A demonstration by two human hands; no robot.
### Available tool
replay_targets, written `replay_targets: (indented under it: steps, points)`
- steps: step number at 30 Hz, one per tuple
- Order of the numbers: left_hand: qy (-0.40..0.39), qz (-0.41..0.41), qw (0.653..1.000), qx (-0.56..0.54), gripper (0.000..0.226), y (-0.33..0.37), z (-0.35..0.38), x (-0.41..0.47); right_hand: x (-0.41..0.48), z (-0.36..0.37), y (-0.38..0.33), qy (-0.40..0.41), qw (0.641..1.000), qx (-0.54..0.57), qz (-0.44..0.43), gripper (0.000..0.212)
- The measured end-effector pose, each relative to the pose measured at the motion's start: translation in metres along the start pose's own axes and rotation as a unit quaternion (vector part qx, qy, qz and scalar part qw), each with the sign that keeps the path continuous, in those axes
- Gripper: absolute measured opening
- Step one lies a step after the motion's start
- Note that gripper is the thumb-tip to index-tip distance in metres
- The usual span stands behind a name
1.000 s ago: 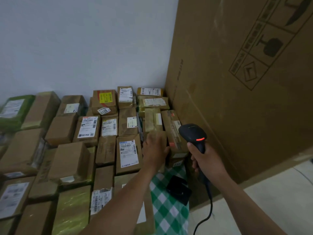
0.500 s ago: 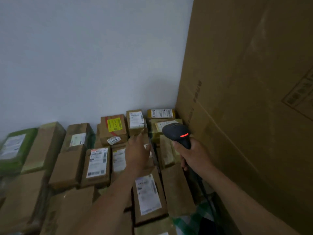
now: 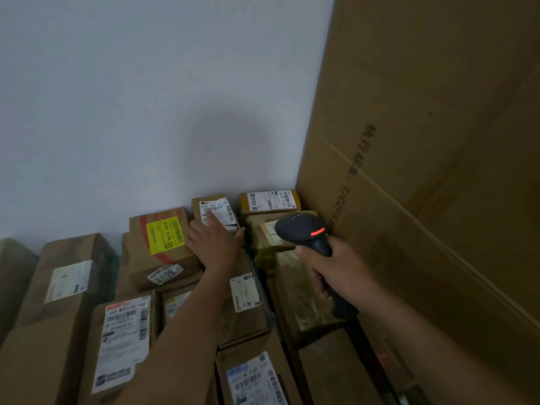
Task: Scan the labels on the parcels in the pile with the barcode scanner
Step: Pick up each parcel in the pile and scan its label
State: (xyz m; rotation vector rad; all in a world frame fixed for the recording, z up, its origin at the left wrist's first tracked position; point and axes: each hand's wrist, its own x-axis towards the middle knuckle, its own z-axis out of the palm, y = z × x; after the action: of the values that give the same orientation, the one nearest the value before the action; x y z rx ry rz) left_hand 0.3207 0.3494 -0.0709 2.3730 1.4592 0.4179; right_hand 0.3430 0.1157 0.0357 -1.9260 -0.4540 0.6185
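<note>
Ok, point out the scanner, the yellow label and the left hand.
scanner (image 3: pixel 298 233): head view, top of its black head.
yellow label (image 3: pixel 165 235): head view, middle of the sticker.
left hand (image 3: pixel 216 244): head view, back of the hand.

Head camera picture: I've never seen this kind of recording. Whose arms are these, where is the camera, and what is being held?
There is no machine here. A person wears one wide-angle camera on the head, so you look forward and down along their own two arms. Below them lies a pile of brown cardboard parcels with printed labels, packed against a white wall. A large brown cardboard box stands on the right. The right hand grips a black handheld barcode scanner, whose red light is on. The left hand rests with straight fingers on a small brown parcel with a white label at the back of the pile, beside a brown parcel with a yellow label.
</note>
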Motion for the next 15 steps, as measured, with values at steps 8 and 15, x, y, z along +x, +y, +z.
replay_targets:
  steps: [8, 15]
  points:
    - [0.083, 0.028, 0.982, -0.167, 0.098, 0.004, -0.029, -0.037, -0.01, -0.016, -0.019, -0.024, 0.999, 0.048, -0.003, 0.021]
    - [-0.027, 0.093, 0.94, -0.327, 0.12, 0.016, -0.109, -0.143, -0.049, -0.044, -0.04, -0.084, 0.989, 0.113, -0.042, 0.028]
